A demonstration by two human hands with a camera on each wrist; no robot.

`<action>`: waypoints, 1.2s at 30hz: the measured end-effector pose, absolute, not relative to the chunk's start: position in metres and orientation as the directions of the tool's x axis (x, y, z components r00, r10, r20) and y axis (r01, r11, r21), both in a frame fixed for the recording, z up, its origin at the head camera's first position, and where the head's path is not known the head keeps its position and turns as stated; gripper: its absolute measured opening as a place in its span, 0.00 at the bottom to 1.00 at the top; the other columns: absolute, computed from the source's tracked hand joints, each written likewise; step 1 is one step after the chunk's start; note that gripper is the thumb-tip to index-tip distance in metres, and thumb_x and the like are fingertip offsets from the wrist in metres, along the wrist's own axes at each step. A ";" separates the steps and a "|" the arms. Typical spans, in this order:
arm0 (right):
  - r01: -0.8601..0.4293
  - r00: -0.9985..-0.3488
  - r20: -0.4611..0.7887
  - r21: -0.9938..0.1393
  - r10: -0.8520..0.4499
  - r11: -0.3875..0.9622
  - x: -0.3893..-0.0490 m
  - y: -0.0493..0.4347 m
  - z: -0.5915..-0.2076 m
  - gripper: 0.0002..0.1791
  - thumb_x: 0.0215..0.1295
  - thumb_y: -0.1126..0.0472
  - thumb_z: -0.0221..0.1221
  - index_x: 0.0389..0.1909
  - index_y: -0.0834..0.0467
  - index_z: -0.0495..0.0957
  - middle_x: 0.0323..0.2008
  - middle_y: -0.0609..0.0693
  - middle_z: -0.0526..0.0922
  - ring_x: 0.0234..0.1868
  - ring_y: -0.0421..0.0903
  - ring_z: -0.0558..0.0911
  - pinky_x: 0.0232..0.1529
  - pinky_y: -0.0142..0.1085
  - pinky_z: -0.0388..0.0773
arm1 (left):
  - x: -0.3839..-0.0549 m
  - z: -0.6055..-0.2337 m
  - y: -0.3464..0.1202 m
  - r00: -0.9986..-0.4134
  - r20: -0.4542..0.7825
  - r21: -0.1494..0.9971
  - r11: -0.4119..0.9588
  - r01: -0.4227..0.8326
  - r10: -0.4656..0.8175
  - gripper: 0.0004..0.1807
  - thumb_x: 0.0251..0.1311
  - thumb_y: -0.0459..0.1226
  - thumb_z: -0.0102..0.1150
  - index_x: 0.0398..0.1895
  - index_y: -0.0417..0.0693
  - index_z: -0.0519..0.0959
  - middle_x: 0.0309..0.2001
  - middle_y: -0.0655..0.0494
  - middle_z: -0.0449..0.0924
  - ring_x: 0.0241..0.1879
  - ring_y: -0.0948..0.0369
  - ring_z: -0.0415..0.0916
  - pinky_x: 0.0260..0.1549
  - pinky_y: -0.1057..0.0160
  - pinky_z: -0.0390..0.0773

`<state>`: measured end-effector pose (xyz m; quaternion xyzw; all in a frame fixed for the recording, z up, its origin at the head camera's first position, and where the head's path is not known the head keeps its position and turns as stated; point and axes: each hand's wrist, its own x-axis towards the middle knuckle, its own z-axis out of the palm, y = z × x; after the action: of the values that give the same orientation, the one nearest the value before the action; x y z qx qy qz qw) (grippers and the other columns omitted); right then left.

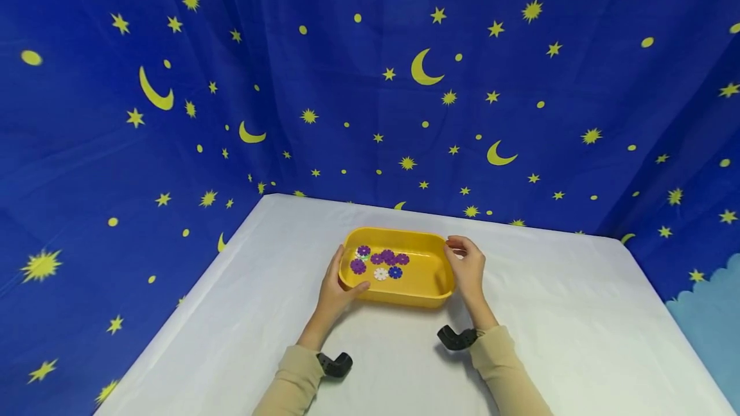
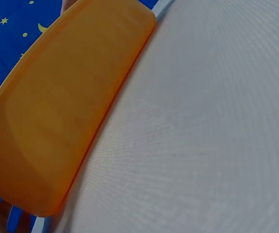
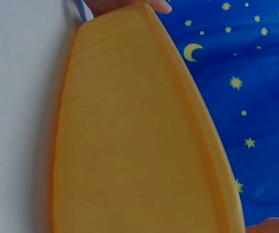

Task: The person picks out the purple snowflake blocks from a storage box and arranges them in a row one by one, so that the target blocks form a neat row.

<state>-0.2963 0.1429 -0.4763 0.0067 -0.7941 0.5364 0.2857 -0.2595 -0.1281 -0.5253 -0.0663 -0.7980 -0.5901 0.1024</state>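
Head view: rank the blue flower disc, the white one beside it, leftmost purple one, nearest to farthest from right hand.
1. Blue flower disc, toward the front.
2. White flower disc, just left of blue.
3. Leftmost purple flower disc, left side of yellow tub.

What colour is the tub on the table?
The tub is yellow. It shows best in the head view.

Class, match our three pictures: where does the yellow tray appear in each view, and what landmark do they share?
Head: the yellow tray is below centre, slightly right, with the left hand and right hand at its ends.
Left wrist: on the left side, slanting from the top edge down toward the bottom left, outer wall showing.
Right wrist: large, mid-picture, from near the top to the bottom edge.
Shared landmark: the blue star-and-moon backdrop.
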 end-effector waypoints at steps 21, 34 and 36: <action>-0.353 -0.896 0.436 -0.815 0.085 0.459 -0.319 0.107 -0.466 0.11 0.58 0.71 0.60 0.42 0.71 0.79 0.38 0.65 0.84 0.41 0.58 0.82 0.46 0.46 0.80 | -0.261 -0.534 -0.128 -0.953 0.303 0.910 0.306 0.282 -0.022 0.56 0.45 0.43 0.73 0.75 0.49 0.50 0.76 0.48 0.49 0.74 0.46 0.48 0.73 0.44 0.49; -0.295 -0.941 0.337 -0.837 0.010 0.460 -0.329 0.089 -0.470 0.13 0.58 0.70 0.61 0.45 0.68 0.78 0.40 0.63 0.84 0.42 0.56 0.81 0.50 0.48 0.80 | -0.246 -0.504 -0.124 -0.967 0.255 0.923 0.302 0.239 -0.016 0.52 0.46 0.34 0.71 0.73 0.37 0.50 0.74 0.40 0.50 0.73 0.42 0.48 0.72 0.43 0.51; -0.281 -0.953 0.301 -0.855 -0.025 0.437 -0.332 0.087 -0.472 0.13 0.58 0.71 0.61 0.45 0.68 0.79 0.41 0.63 0.84 0.42 0.56 0.81 0.50 0.47 0.81 | -0.249 -0.509 -0.125 -0.966 0.256 0.923 0.302 0.239 -0.018 0.53 0.46 0.34 0.71 0.74 0.38 0.50 0.75 0.41 0.49 0.74 0.43 0.48 0.72 0.43 0.50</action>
<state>-0.3320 0.0873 -0.4718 0.0910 -0.8386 0.5229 0.1224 -0.2485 -0.1246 -0.5085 -0.0690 -0.7995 -0.5865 0.1098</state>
